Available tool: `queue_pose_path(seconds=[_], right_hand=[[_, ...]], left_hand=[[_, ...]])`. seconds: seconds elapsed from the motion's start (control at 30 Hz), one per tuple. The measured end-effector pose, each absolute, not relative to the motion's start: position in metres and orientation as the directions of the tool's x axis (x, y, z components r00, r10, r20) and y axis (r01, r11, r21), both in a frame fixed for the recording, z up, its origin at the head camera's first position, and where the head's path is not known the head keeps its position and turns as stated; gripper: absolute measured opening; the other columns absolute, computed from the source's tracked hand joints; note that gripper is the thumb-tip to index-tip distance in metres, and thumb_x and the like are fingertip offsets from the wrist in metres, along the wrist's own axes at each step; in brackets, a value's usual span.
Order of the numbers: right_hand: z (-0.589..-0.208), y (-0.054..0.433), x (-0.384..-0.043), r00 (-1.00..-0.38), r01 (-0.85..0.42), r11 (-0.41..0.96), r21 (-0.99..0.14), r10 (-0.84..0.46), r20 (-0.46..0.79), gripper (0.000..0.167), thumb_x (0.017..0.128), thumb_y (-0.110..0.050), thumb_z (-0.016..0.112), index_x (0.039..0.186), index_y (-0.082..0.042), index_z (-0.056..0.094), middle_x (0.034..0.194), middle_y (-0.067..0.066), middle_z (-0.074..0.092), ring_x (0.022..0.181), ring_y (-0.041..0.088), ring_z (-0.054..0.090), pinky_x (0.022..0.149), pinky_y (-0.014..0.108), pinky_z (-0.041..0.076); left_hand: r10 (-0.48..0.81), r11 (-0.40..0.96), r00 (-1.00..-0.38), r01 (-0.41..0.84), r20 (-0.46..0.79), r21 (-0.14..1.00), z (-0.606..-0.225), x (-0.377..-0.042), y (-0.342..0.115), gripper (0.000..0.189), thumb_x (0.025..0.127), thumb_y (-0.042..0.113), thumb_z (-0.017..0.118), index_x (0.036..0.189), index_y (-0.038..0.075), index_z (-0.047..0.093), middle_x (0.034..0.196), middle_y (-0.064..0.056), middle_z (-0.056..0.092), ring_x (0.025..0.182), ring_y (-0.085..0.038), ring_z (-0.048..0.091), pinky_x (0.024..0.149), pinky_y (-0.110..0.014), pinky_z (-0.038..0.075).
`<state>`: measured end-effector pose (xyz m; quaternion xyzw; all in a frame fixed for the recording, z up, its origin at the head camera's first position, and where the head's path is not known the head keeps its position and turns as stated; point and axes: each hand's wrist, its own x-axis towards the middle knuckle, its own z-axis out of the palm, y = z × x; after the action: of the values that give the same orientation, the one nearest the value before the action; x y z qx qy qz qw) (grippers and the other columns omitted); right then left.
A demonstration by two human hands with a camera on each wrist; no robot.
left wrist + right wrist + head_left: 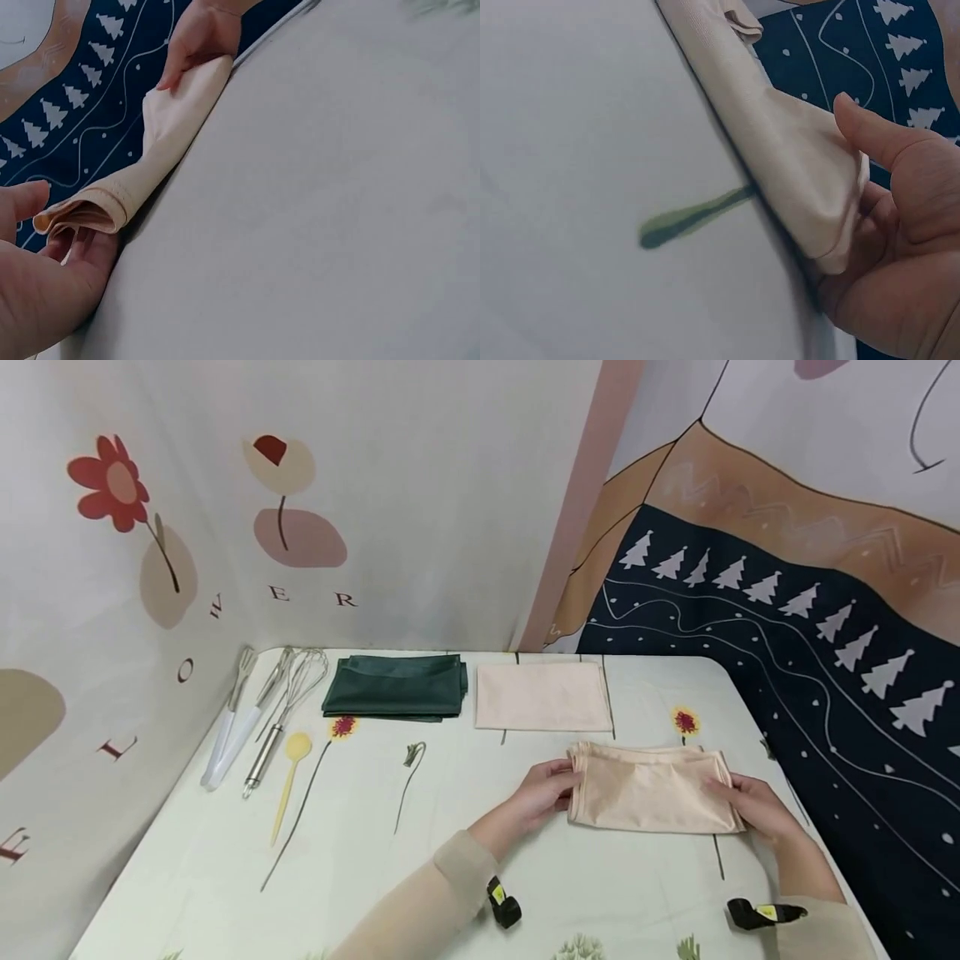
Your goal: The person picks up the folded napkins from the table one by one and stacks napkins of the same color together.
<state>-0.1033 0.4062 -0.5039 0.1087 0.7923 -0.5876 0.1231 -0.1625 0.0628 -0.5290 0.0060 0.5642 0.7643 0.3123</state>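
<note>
A folded peach cloth (652, 789) with a satin sheen lies between both hands at the right of the table. My left hand (542, 793) is at its left end; in the left wrist view the fingers (94, 251) reach under the layered folds while the thumb stands off the fabric. At the opposite end, my right hand (759, 808) pinches the cloth, thumb on top and the other fingers beneath. The right wrist view shows that corner of the cloth (795, 165) drooping over the fingers, whose tips are hidden.
Behind lie a folded pale pink cloth (542, 697) and a folded dark green cloth (396, 687). At the left are a metal whisk (281, 731), a yellow spoon (293, 768) and white-handled tongs (240, 735). Patterned curtains border the table (450, 785).
</note>
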Motion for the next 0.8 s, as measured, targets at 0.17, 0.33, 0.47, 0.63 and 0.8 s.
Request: queue_pose_path(seconds=[0.17, 0.33, 0.47, 0.63, 0.8], right_hand=[[-0.514, 0.41, -0.097, -0.957, 0.287, 0.15, -0.946, 0.002, -0.29, 0.015, 0.105, -0.018, 0.058, 0.105, -0.03, 0.066, 0.091, -0.005, 0.073, 0.081, 0.012, 0.072, 0.068, 0.029, 0.06], [-0.521, 0.41, -0.095, -0.975, 0.22, 0.125, -0.967, 0.012, -0.22, 0.022, 0.103, -0.013, 0.06, 0.103, -0.033, 0.069, 0.092, -0.006, 0.073, 0.079, 0.012, 0.072, 0.066, 0.028, 0.06], [-0.522, 0.408, -0.095, -0.983, 0.185, 0.118, -0.976, 0.029, -0.182, 0.025, 0.102, -0.01, 0.062, 0.105, -0.034, 0.069, 0.093, -0.006, 0.073, 0.079, 0.012, 0.072, 0.065, 0.027, 0.06], [-0.523, 0.406, -0.096, -0.986, 0.164, 0.161, -0.973, 0.059, -0.157, 0.027, 0.101, -0.012, 0.064, 0.107, -0.038, 0.067, 0.091, -0.007, 0.073, 0.077, 0.01, 0.071, 0.064, 0.026, 0.059], [-0.522, 0.406, -0.096, -0.986, 0.161, 0.158, -0.974, 0.069, -0.151, 0.028, 0.1, -0.012, 0.065, 0.106, -0.039, 0.067, 0.09, -0.007, 0.072, 0.077, 0.009, 0.071, 0.063, 0.025, 0.059]], left_hand=[[0.49, -0.129, -0.807, -0.442, -0.33, 0.888, -0.532, -0.161, 0.061, 0.042, 0.1, 0.011, 0.063, 0.138, -0.003, 0.056, 0.114, -0.011, 0.071, 0.088, -0.015, 0.069, 0.076, -0.029, 0.059], [0.432, 0.031, -0.861, -0.283, -0.269, 0.959, -0.533, -0.159, 0.063, 0.034, 0.098, 0.014, 0.068, 0.13, 0.002, 0.065, 0.095, -0.004, 0.073, 0.068, -0.009, 0.065, 0.059, -0.024, 0.055], [0.408, 0.097, -0.886, -0.197, -0.22, 0.975, -0.533, -0.158, 0.063, 0.035, 0.097, 0.013, 0.07, 0.129, 0.003, 0.066, 0.091, 0.0, 0.07, 0.064, -0.007, 0.061, 0.054, -0.022, 0.051], [0.392, 0.122, -0.905, -0.127, -0.165, 0.984, -0.532, -0.159, 0.063, 0.042, 0.095, 0.016, 0.073, 0.133, 0.003, 0.063, 0.097, 0.001, 0.069, 0.076, -0.006, 0.064, 0.061, -0.022, 0.054], [0.41, 0.117, -0.906, -0.058, -0.101, 0.991, -0.535, -0.161, 0.062, 0.041, 0.094, 0.013, 0.074, 0.132, 0.0, 0.064, 0.1, 0.0, 0.072, 0.084, -0.006, 0.066, 0.065, -0.022, 0.056]])
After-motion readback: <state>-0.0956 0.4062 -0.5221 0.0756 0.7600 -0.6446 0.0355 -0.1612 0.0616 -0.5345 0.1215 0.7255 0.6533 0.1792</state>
